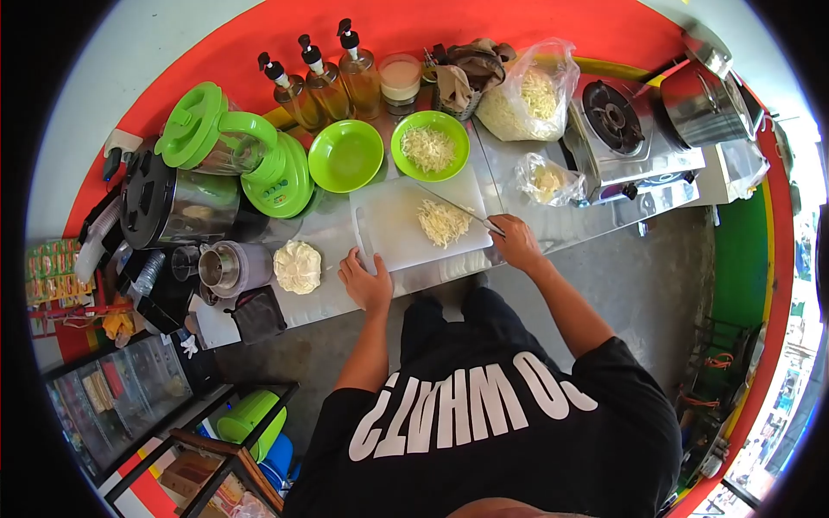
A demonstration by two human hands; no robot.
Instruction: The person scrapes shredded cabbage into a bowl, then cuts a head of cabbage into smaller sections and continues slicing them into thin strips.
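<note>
The person's right hand [518, 244] clasps a knife [462, 210] at the shredded cabbage [440, 227], left hand [366, 281] fingers loosely spread by the chopping board [393, 220].

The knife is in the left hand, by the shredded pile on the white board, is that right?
Not the left hand: the head view shows the knife in the right hand, by the shredded pile on the white board.

Our desk [335, 233]: metal. On it we have white cutting board [389, 224], two green bowls [345, 157], green blender [281, 180], cabbage head [297, 267], plastic bag [522, 112].
</note>
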